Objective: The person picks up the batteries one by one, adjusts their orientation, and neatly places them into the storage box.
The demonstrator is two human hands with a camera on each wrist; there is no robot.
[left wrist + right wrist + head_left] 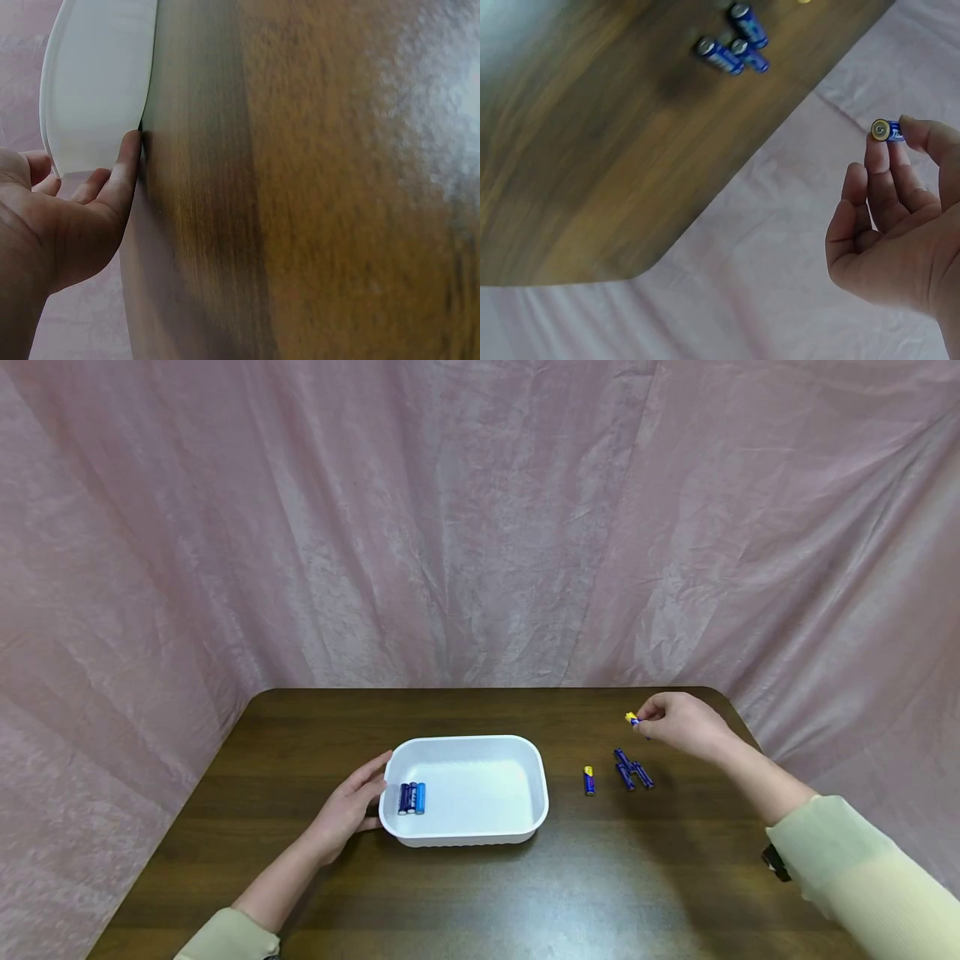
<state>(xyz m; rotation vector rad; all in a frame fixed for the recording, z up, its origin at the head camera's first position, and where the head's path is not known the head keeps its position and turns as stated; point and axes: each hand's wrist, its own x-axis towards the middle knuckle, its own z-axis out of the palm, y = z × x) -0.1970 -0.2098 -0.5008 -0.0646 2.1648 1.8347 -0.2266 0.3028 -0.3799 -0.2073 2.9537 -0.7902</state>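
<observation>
My left hand (347, 810) rests against the left end of a white plastic tray (468, 839), its fingers touching the outer wall and rim. Inside, at the tray's left end, two dark blue batteries (407, 798) and a light blue battery (420, 798) lie side by side. Over the table's far right part, my right hand (686, 725) pinches a blue and yellow battery (886, 130) between thumb and fingertips, raised off the surface. Nearer to me than that hand lie three dark blue batteries (626, 777) in a loose cluster. Another yellow-topped blue battery (588, 781) lies between cluster and tray.
Everything stands on a dark brown wooden table (480, 902) with rounded far corners. Pink curtains (465, 527) hang behind its far edge and at both sides. Light glares off the tabletop in front of the tray.
</observation>
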